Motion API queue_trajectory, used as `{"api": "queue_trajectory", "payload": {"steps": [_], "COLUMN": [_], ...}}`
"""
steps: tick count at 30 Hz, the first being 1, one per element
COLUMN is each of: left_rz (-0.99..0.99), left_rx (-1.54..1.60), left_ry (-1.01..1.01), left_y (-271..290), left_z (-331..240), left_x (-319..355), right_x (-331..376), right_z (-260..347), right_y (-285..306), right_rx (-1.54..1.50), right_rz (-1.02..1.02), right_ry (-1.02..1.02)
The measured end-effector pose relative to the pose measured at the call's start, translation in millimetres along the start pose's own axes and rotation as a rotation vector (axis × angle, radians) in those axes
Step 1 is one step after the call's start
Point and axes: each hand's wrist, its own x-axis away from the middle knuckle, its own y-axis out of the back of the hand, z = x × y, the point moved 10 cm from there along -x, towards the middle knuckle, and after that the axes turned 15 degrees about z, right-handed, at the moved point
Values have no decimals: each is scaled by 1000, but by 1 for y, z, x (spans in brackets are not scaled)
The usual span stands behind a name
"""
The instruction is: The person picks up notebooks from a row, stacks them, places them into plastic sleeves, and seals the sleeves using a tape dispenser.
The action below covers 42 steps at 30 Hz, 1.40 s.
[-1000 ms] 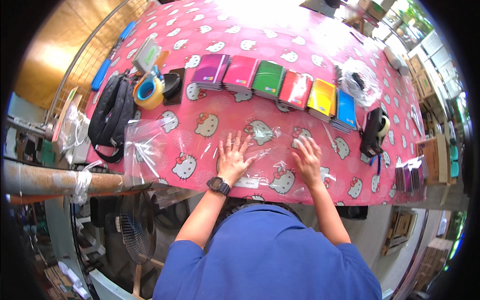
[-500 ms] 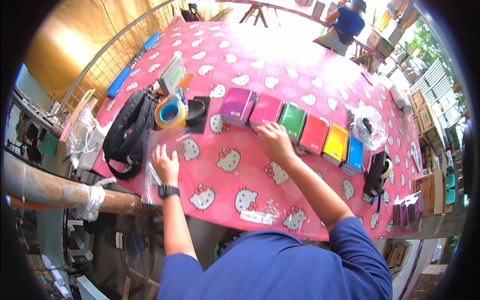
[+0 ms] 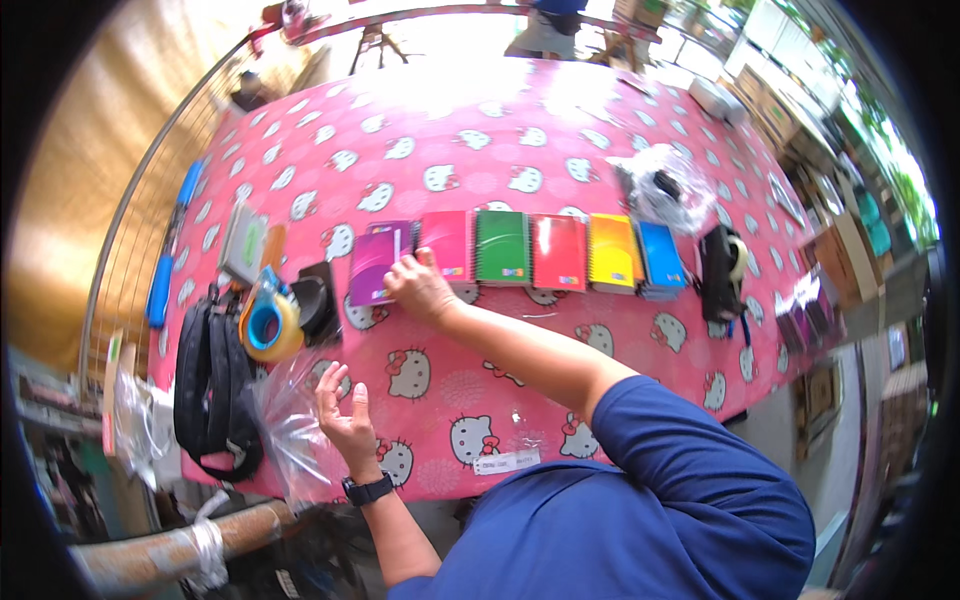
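Observation:
My right hand (image 3: 418,285) reaches across the pink cartoon-cat tablecloth (image 3: 500,150) and rests its fingers on the purple notebook (image 3: 375,265), the leftmost of a row of spiral notebooks. Beside it lie a magenta (image 3: 447,243), a green (image 3: 502,247), a red (image 3: 559,252), a yellow (image 3: 612,253) and a blue notebook (image 3: 660,260). My left hand (image 3: 343,407), a black watch on its wrist, lies open with spread fingers on a clear plastic bag (image 3: 290,425) near the table's front left edge.
A tape dispenser with a blue-and-yellow roll (image 3: 268,322) and a black bag (image 3: 208,390) sit at the left. A black tape dispenser (image 3: 722,268) and a clear bag of items (image 3: 665,185) lie at the right. Another person (image 3: 548,25) stands beyond the table's far edge.
My right hand has moved left along the notebook row, from the magenta and green ones to the purple one. My left hand stays on the plastic bag; the view has tilted.

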Motion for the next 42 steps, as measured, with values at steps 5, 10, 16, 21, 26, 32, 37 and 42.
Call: {"api": "queue_trajectory", "payload": {"steps": [5, 10, 16, 21, 26, 32, 37, 42], "left_rz": [39, 31, -237, 368, 239, 202, 210, 595], "left_rx": [-85, -99, -97, 688, 1242, 1419, 1270, 798], "left_ry": [-109, -126, -265, 155, 520, 479, 346, 388], "left_y": [-4, -8, 28, -43, -132, -172, -195, -252], "left_z": [-30, -35, -46, 36, 56, 19, -9, -1], "left_x": [-21, -30, -18, -2, 57, 75, 71, 94], "right_x": [-2, 1, 12, 35, 33, 126, 238, 216], "right_z": [2, -16, 14, -23, -44, -62, -96, -148], "right_y": [2, 1, 86, 75, -5, 124, 62, 79], "right_rx": [-66, -68, -616, -737, -126, -970, -1140, -305], "right_rz": [110, 135, -88, 37, 339, -234, 22, -80], "right_ry": [22, -28, 162, 33, -37, -242, -436, -273]}}
